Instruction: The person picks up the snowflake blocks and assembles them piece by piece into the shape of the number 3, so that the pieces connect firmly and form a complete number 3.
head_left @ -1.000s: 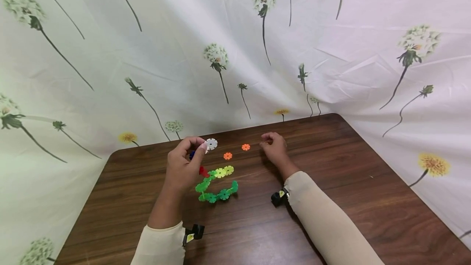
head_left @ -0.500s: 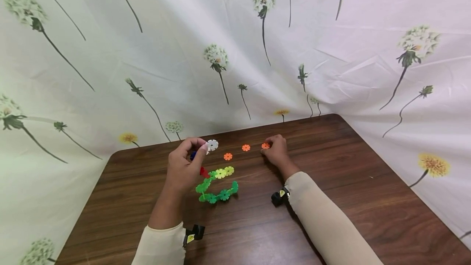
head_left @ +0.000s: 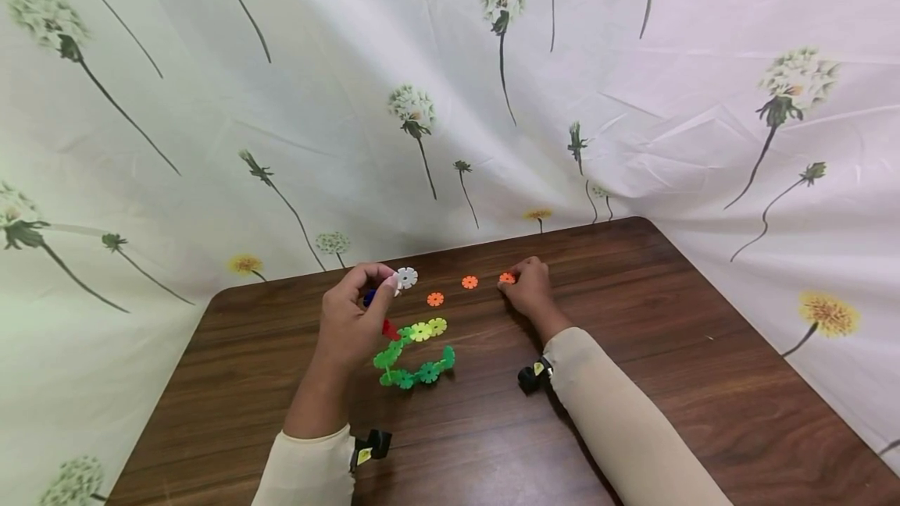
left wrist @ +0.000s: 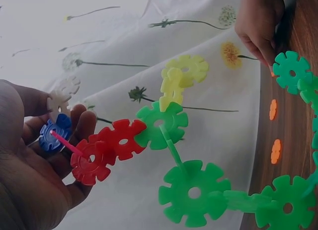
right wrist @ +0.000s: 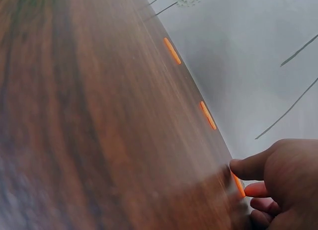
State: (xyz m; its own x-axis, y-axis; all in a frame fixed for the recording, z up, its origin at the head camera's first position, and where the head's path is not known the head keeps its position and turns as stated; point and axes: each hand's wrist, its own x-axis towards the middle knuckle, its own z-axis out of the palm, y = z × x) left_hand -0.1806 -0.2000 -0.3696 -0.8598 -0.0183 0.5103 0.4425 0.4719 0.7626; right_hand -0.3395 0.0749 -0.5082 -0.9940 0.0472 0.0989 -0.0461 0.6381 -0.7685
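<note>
My left hand [head_left: 350, 315] is raised over the table and grips one end of a chain of interlocking notched plastic discs. A white disc [head_left: 407, 277] sticks out past the fingertips. In the left wrist view a blue disc [left wrist: 55, 134] lies against the fingers, followed by red discs [left wrist: 124, 139], yellow discs [left wrist: 195, 68] and green discs [left wrist: 179, 205]. My right hand [head_left: 530, 289] rests at the far part of the table, thumb and a finger at the edges of an orange disc [head_left: 507, 278]. Two more orange discs, one nearer [head_left: 435, 299] and one between [head_left: 469, 282], lie flat to its left.
The brown wooden table [head_left: 478, 443] has its far edge against a white curtain [head_left: 316, 100] printed with dandelions. Black wrist cameras sit by both cuffs, one at the left [head_left: 373, 445] and one at the right [head_left: 532, 378].
One second ago the third orange disc was not visible at my right hand; it now shows at the fingertips, in line with the others. My left hand and the chain have barely moved.
</note>
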